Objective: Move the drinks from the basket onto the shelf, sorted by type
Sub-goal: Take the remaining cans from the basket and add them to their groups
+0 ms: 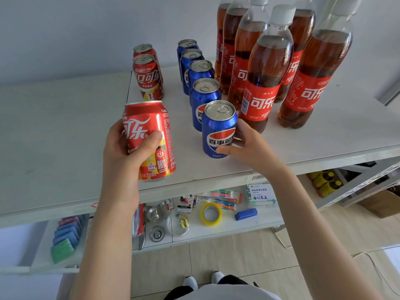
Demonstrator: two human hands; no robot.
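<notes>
My left hand [123, 154] grips a red cola can [151, 135], held upright just above the front of the white shelf [65, 126]. My right hand [249, 146] wraps a blue Pepsi can [218, 128] that stands on the shelf at the front of a row of several blue cans [203, 92]. Two more red cans [148, 76] stand in a line behind the one I hold. Several cola bottles [266, 70] with red labels stand at the right. The basket is out of view.
A lower shelf [238, 226] carries stationery: a yellow tape roll [211, 214], a blue stapler [246, 214], pens, small packets. A cardboard box [381, 204] sits on the floor at right. My shoes show at the bottom edge.
</notes>
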